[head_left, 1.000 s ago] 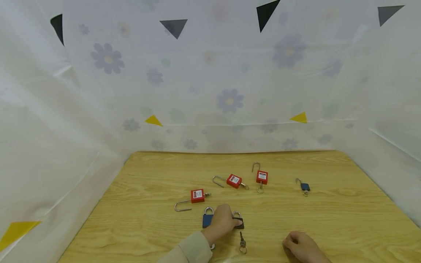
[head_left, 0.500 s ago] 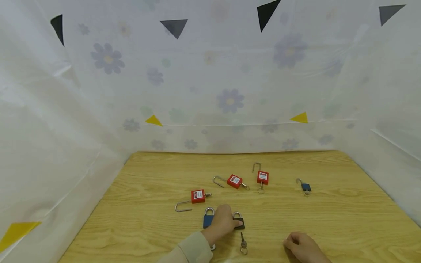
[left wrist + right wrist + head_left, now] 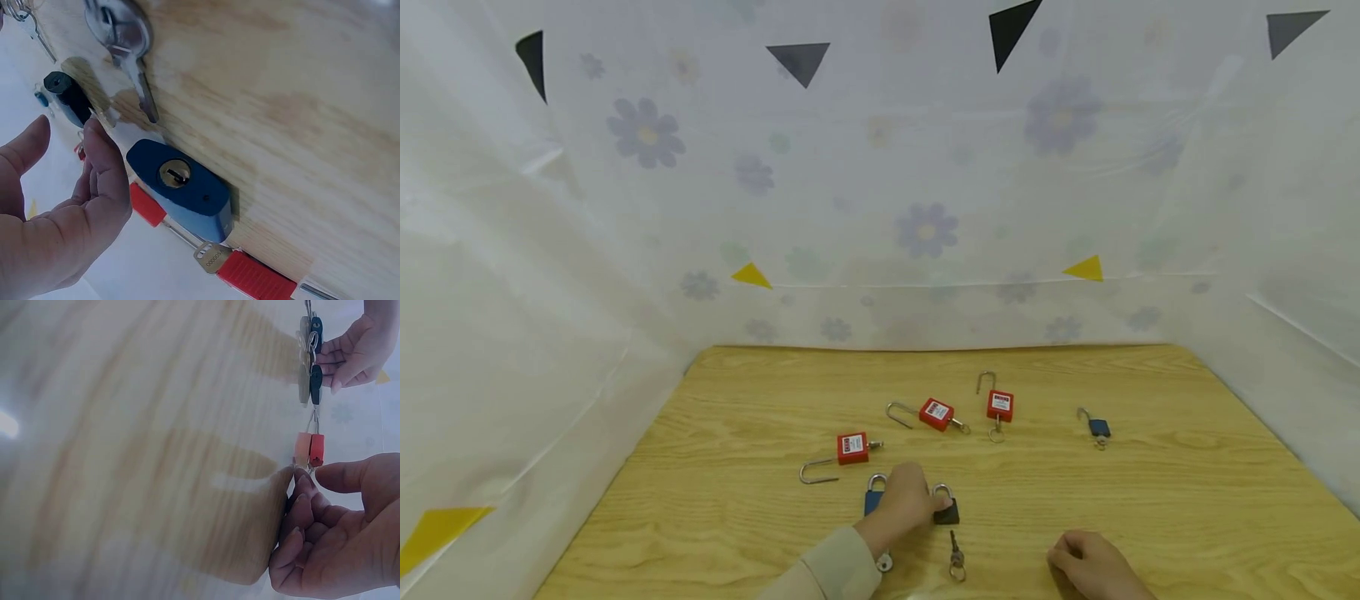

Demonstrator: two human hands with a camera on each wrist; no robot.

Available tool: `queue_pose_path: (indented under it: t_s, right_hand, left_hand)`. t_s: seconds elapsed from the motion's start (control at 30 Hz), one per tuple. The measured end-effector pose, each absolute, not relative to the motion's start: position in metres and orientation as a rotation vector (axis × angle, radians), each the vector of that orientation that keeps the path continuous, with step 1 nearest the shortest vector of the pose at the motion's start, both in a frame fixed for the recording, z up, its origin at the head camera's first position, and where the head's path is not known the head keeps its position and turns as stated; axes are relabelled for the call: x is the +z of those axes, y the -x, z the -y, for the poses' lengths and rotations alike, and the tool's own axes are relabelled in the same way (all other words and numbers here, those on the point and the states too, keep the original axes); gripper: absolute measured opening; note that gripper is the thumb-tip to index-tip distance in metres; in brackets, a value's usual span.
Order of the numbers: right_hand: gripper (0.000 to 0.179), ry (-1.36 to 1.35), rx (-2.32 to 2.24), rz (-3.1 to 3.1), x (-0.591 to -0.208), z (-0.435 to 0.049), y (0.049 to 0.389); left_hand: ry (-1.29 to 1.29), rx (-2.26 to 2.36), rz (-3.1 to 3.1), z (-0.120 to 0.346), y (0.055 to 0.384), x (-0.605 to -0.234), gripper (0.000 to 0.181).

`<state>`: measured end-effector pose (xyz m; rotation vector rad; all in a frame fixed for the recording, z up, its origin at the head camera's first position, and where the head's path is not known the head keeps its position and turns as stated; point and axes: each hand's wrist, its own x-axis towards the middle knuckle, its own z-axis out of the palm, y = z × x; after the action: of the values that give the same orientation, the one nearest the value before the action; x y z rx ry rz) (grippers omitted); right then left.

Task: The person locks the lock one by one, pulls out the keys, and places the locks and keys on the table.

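Observation:
In the head view my left hand (image 3: 904, 498) is between two closed-shackle padlocks, a blue one (image 3: 872, 502) and a black one (image 3: 947, 511). Its thumb tip overlaps the black body's upper left. The left wrist view shows thumb and index finger parted beside the black padlock (image 3: 67, 97), with nothing pinched between them. A brass keyhole faces up on the blue padlock (image 3: 181, 187). Keys on a ring (image 3: 956, 557) lie in front of the black padlock, and another key (image 3: 884, 562) shows partly behind the left sleeve. My right hand (image 3: 1093, 564) rests on the table, fingers loosely curled and holding nothing.
Three red padlocks, at left (image 3: 853, 447), middle (image 3: 936, 413) and right (image 3: 1000, 405), lie behind with raised shackles and keys inserted. A small blue padlock (image 3: 1099, 427) with its shackle open is farther right. White sheeting (image 3: 880, 317) encloses the wooden table (image 3: 737, 533).
The left hand has shifted slightly back from the black padlock, its thumb moving up, so more of the black body shows. The right hand stays at rest.

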<state>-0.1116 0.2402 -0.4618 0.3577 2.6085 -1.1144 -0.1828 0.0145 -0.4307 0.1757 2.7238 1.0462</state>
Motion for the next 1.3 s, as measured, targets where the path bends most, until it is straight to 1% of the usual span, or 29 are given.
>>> queue_pose_path:
  t_s: [0.17,0.33,0.43,0.57,0.63,0.73,0.83,0.97,1.1,1.17,1.2,1.3]
  right_hand:
    - [0.018,-0.324,-1.128,-2.605,-0.463,-0.237,0.114]
    - [0.020,-0.186,-1.128,-2.638,-0.461,-0.234,0.119]
    - [0.017,-0.146,-1.109,-2.706,-0.454,-0.222,0.126]
    - [0.010,-0.015,-1.192,-2.842,-0.442,-0.201,0.146]
    - [0.007,0.109,-1.267,-2.931,-0.439,-0.193,0.161]
    - [0.003,0.215,-1.377,-3.068,-0.438,-0.184,0.187]
    - [0.006,0.278,-1.449,-3.144,-0.439,-0.177,0.213]
    - [0.018,0.242,-1.472,-3.094,-0.439,-0.168,0.243]
    - [0.033,0.168,-1.379,-3.022,-0.443,-0.163,0.264]
    - [0.038,0.181,-1.249,-3.032,-0.447,-0.161,0.273]
    - [0.040,0.192,-1.174,-3.043,-0.450,-0.160,0.277]
    - [0.034,0.200,-0.967,-3.086,-0.455,-0.158,0.285]
  left_hand:
    - [-0.178,1.069,-2.710,-0.008,0.183,-0.429,0.043]
    - [-0.184,1.090,-2.658,0.000,0.183,-0.425,0.032]
    - [-0.191,1.162,-2.604,0.007,0.181,-0.421,0.028]
    - [-0.185,1.340,-2.465,0.018,0.178,-0.419,0.024]
    - [-0.164,1.444,-2.351,0.022,0.176,-0.419,0.024]
    - [-0.143,1.581,-2.196,0.026,0.172,-0.420,0.025]
    - [-0.109,1.661,-2.083,0.032,0.164,-0.419,0.027]
    - [-0.074,1.712,-2.001,0.043,0.158,-0.419,0.030]
    - [-0.034,1.770,-1.921,0.054,0.154,-0.420,0.032]
    - [-0.001,1.801,-1.887,0.058,0.153,-0.421,0.032]
    - [0.015,1.816,-1.871,0.060,0.152,-0.421,0.031]
    - [0.041,1.856,-1.827,0.064,0.151,-0.423,0.032]
